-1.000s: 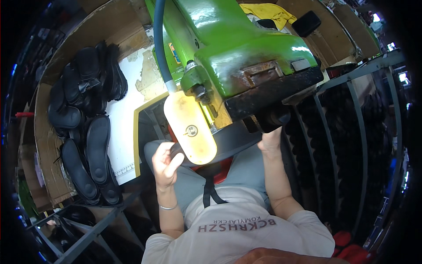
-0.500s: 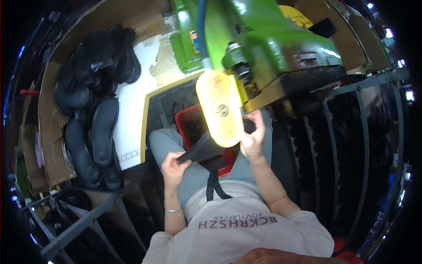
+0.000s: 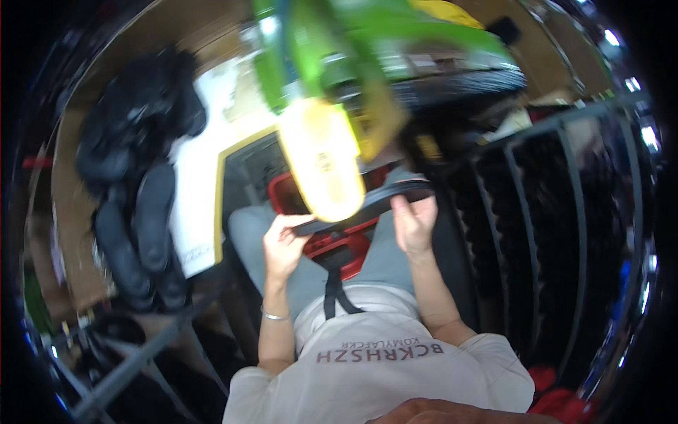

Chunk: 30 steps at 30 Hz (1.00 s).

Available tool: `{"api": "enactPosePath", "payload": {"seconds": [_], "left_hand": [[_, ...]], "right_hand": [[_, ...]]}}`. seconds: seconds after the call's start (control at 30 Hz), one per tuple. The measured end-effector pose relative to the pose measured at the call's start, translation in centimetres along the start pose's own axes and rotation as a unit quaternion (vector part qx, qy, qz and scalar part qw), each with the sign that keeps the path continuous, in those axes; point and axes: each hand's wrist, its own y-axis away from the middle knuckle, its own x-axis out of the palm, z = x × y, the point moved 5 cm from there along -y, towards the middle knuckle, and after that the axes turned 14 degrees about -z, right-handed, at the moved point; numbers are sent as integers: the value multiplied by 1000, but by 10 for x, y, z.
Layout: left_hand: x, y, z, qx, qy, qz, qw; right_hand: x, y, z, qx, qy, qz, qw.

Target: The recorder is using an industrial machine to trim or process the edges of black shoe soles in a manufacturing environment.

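A long black shoe sole [image 3: 381,201] spans the space between my two hands, just above my lap. Its left end is pinched between the thumb and fingers of my left hand [image 3: 281,249]. My right hand [image 3: 416,225] grips the other end, thumb on the near side. A bright yellow oval lamp [image 3: 321,162] hangs over the sole and hides part of its middle. Behind the lamp stands a green machine [image 3: 424,53], its front part smeared by motion.
More black soles [image 3: 121,244] are piled on the white tabletop [image 3: 195,194] at the left, beside a cardboard wall [image 3: 70,233]. Below the sole is a red basket [image 3: 339,258]. Metal racks [image 3: 575,205] flank me, with black items on the right one.
The sole has risen and turned, its right end now showing from under the lamp. Both hands have moved with it, the left one upward. The whole view has shifted slightly.
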Motion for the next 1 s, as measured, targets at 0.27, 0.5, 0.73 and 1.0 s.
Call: {"api": "enactPosePath", "payload": {"seconds": [0.27,0.5,0.73,1.0], "left_hand": [[77,7,-35,161,-195,90,963],[123,-17,-87,208,-206,-26,956],[99,-3,-61,62,-179,-34,981],[181,47,-126,-28,245,317,916]], "right_hand": [[14,12,11,-65,111,90,988],[0,20,4,63,102,71,990],[-71,77,-24,346,181,220,894],[-89,-83,121,-65,142,-82,984]]}}
